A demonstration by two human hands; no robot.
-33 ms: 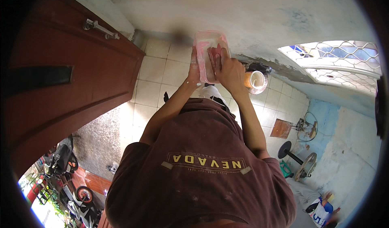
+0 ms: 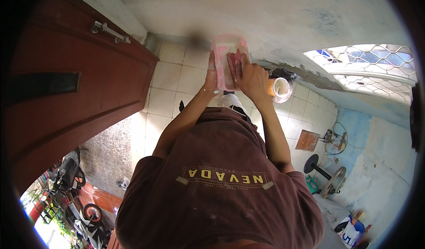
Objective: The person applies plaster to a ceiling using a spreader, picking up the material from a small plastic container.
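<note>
Near: brown shirt, forearms reaching up and away. Left hand grips the left edge of a pink rectangular tray, fingers wrapped along its side. Right hand lies across the tray's inner face, pressing a small reddish piece; what it is cannot be told. Tray looks pale, smeared whitish, held up against the grey plastered wall. Beyond: orange-rimmed bucket on tiled floor, red door left.
</note>
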